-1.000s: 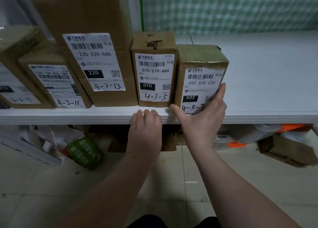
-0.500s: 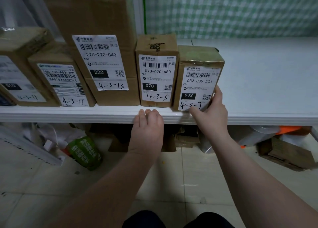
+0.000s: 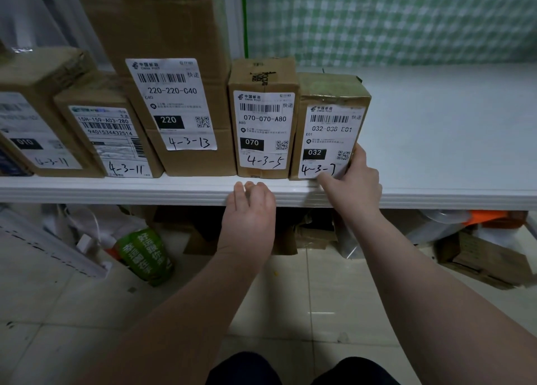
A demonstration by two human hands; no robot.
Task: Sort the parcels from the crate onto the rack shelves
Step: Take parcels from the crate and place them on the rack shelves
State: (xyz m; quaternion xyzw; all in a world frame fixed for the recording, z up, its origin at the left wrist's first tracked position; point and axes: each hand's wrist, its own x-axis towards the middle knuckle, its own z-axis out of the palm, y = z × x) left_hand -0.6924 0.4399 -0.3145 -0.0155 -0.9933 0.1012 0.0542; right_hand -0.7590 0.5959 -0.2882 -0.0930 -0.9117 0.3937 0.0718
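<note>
- A white rack shelf [image 3: 450, 140] runs across the view, and a row of parcels stands along its front edge, from the left end to about the middle.
- The brown tape-wrapped cardboard parcel [image 3: 329, 88], with a white label hand-marked 4-3-7, stands upright at the right end of that row, at the front edge.
- The right hand [image 3: 354, 190] grips this parcel at its lower right front corner. The thumb lies on the label's bottom edge and the fingers wrap round the right side.
- The left hand [image 3: 250, 213] reaches up from below. Its bent fingertips rest on the shelf's front edge, just below the neighbouring parcel, and it holds nothing.
- That neighbour, a narrow brown cardboard box marked 4-3-5 [image 3: 263, 123], stands upright and touches the held parcel's left side.
- Further left stands a tall brown carton marked 4-3-13 [image 3: 174, 94], then a small brown box marked 4-3-11 [image 3: 107, 140], then another brown box [image 3: 32, 117] cut off by the left edge of the view.
- The right half of the shelf is bare white board.
- A green-and-white checked sheet [image 3: 392, 18] hangs behind the shelf.
- Under the shelf, on the pale tiled floor [image 3: 58, 312], a green printed bag [image 3: 145, 257] lies towards the left and a flattened brown carton [image 3: 482, 262] towards the right.
</note>
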